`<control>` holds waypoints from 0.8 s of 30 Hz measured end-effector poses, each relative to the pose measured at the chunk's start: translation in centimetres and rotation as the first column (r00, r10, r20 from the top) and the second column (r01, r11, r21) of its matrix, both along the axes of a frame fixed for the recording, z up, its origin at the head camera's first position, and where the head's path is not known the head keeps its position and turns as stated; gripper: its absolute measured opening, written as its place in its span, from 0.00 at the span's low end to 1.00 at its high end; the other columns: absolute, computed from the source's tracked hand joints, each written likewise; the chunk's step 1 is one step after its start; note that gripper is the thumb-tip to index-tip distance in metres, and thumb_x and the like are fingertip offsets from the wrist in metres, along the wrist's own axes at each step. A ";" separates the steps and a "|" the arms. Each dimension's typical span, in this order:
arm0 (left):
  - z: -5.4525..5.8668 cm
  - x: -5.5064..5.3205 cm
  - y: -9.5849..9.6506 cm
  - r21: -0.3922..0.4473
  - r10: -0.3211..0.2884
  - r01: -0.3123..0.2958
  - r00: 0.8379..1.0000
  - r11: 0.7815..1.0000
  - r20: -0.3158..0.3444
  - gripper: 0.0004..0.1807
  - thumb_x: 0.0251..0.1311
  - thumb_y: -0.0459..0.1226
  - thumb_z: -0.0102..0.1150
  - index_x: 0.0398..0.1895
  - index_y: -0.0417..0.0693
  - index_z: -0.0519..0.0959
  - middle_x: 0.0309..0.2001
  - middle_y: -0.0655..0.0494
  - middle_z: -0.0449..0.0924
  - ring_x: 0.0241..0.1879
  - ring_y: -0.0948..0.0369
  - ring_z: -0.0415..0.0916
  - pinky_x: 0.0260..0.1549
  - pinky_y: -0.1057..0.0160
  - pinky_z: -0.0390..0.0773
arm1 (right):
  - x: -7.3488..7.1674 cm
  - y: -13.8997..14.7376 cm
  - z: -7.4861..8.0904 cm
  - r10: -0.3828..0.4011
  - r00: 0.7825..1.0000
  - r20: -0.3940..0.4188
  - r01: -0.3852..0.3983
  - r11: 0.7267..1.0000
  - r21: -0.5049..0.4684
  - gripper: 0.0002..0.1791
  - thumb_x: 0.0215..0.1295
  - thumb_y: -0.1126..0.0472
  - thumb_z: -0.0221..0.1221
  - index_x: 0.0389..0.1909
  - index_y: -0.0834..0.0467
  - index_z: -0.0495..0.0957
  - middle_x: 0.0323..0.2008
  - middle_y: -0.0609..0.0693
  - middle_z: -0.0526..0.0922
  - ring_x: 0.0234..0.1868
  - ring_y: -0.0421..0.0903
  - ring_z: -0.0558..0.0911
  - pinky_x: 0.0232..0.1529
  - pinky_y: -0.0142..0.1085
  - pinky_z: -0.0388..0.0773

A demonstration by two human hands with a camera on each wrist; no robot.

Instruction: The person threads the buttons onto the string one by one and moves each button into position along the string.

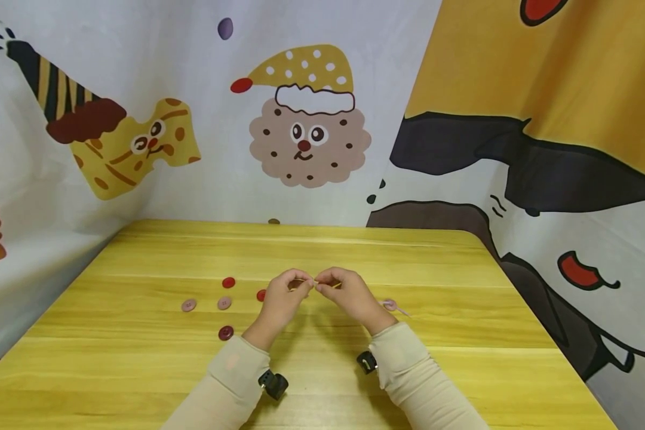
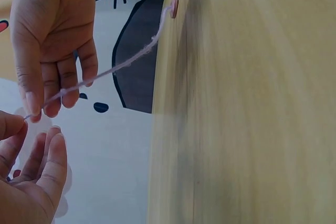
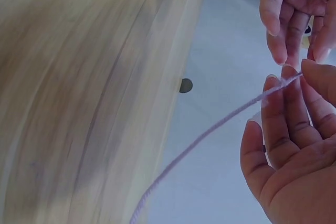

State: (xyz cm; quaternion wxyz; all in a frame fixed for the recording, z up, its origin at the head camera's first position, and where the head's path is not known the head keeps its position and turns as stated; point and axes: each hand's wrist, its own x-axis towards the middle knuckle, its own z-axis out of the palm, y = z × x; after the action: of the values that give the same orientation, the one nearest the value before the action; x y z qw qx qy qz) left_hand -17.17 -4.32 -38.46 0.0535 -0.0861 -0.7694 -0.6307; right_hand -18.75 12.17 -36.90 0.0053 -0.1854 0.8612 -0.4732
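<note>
My left hand (image 1: 280, 301) and right hand (image 1: 356, 298) meet at their fingertips above the middle of the table. Between the left thumb and index finger, in the left wrist view, I pinch the end of a lilac length of yarn (image 2: 128, 62). The right thumb presses the same yarn (image 3: 202, 136) against the fingers close to that end, seen in the right wrist view. From there it slants down to a pink button (image 1: 390, 305) on the table, right of the right hand, where a short tail sticks out. The other fingers of both hands are loosely spread.
Left of the hands lie a red button (image 1: 228, 282), two pink buttons (image 1: 224, 303) and a dark red button (image 1: 226, 332). Another red button (image 1: 261, 295) sits right beside the left hand. Behind the wooden table (image 1: 441, 370) hangs a printed curtain (image 1: 204, 197).
</note>
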 end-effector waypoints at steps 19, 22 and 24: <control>0.7 0.1 -1.1 0.012 -0.019 0.018 0.998 1.000 0.053 0.10 0.67 0.37 0.57 0.46 0.42 0.79 0.47 0.49 0.78 0.45 0.53 0.77 0.46 0.48 0.78 | 0.3 -0.4 0.2 -0.022 1.000 -0.016 0.022 0.999 0.037 0.05 0.67 0.62 0.60 0.40 0.57 0.82 0.37 0.46 0.84 0.38 0.43 0.78 0.38 0.37 0.77; 1.4 0.2 -2.0 0.027 -0.005 0.003 0.998 1.000 0.069 0.11 0.68 0.38 0.56 0.49 0.43 0.78 0.49 0.48 0.78 0.46 0.54 0.77 0.49 0.49 0.78 | 0.3 -0.4 0.1 -0.029 0.999 -0.020 0.030 0.999 0.037 0.04 0.67 0.63 0.60 0.39 0.56 0.82 0.36 0.45 0.83 0.37 0.43 0.78 0.37 0.37 0.77; 1.7 0.2 -2.6 0.035 0.001 -0.004 0.997 0.999 0.078 0.12 0.68 0.38 0.56 0.50 0.43 0.78 0.49 0.47 0.77 0.45 0.55 0.77 0.50 0.51 0.78 | 0.4 -0.3 0.2 -0.036 0.999 -0.011 0.036 0.999 0.030 0.03 0.66 0.63 0.60 0.38 0.55 0.82 0.36 0.45 0.83 0.36 0.42 0.78 0.37 0.37 0.77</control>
State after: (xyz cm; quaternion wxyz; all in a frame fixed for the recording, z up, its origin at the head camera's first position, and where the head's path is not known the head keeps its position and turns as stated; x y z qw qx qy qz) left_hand -16.98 -6.97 -36.72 0.0258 -0.0596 -0.7598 -0.6469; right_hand -18.36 11.82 -36.73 -0.0050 -0.1723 0.8716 -0.4590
